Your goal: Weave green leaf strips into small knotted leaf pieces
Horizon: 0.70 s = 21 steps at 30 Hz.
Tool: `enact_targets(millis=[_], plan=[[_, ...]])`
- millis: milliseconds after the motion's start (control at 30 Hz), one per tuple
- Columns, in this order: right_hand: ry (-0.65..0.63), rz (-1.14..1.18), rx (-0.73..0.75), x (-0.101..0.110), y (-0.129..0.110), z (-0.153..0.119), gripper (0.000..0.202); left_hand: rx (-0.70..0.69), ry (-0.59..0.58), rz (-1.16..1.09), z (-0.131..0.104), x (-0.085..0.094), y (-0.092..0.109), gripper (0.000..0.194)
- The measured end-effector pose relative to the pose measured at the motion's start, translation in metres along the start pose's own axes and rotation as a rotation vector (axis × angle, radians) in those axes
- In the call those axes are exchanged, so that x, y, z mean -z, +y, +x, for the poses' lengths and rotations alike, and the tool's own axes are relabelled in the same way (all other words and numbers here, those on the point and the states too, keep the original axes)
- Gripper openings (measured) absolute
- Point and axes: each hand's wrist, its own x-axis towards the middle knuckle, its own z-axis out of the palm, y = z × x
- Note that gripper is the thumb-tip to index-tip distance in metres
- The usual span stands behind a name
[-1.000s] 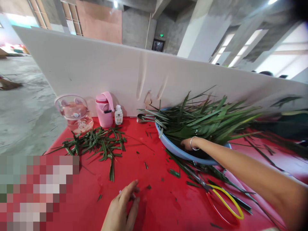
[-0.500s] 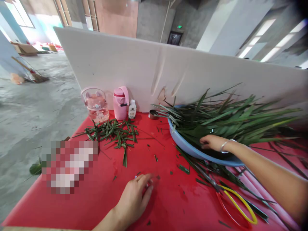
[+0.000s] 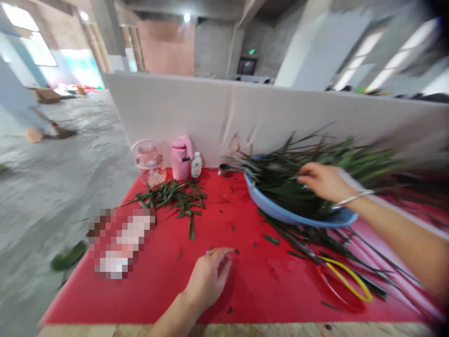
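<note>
My right hand (image 3: 326, 181) is over the blue basin (image 3: 270, 206), among long green leaf strips (image 3: 291, 164). Its fingers are curled together at the tips; blur and the leaves hide what they pinch, if anything. A silver bangle (image 3: 352, 199) circles that wrist. Low over the middle of the red tabletop (image 3: 157, 290), my left hand (image 3: 210, 276) has loosely bent fingers, slightly apart, with nothing in them. Scissors (image 3: 345, 281) with one yellow and one red handle lie in front of the basin. A heap of short folded leaf pieces (image 3: 175, 194) sits at the back left.
Along the white upright board (image 3: 168, 107) stand a clear pink jug (image 3: 151, 166), a pink bottle (image 3: 180, 161), a small white bottle (image 3: 197, 164) and a small dark round container (image 3: 224, 171). A blurred-out patch (image 3: 122, 243) covers something on the left. Leaf scraps dot the red surface.
My right hand has risen from inside the basin to above the leaves. My left hand stays near the same spot on the table. The whole view has tilted up and shifted slightly.
</note>
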Motion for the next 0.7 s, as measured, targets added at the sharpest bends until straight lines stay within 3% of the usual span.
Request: enact_targets(millis=[67,133,267,467,567,700], plan=[[-0.070,0.047,0.044,-0.005,-0.021,-0.023,0.007,-0.001,0.044,0.001,-0.001,-0.004,-0.006,0.027],[-0.048,0.039,0.033,-0.019,-0.035,-0.044,0.013,0.001,0.086,-0.016,0.000,-0.008,-0.015,0.026],[0.156,0.250,0.102,-0.045,-0.043,-0.077,0.016,0.058,0.152,-0.070,0.005,-0.014,-0.029,0.027],[0.224,0.395,0.256,-0.055,-0.066,-0.099,0.019,0.191,0.294,-0.155,0.021,-0.001,-0.011,0.037],[0.225,0.451,0.342,-0.058,-0.090,-0.104,0.020,0.206,0.220,-0.264,0.035,0.002,0.006,0.042],[0.163,0.528,0.465,-0.069,-0.125,-0.111,0.022,0.255,0.000,-0.549,0.044,-0.006,0.019,0.042]])
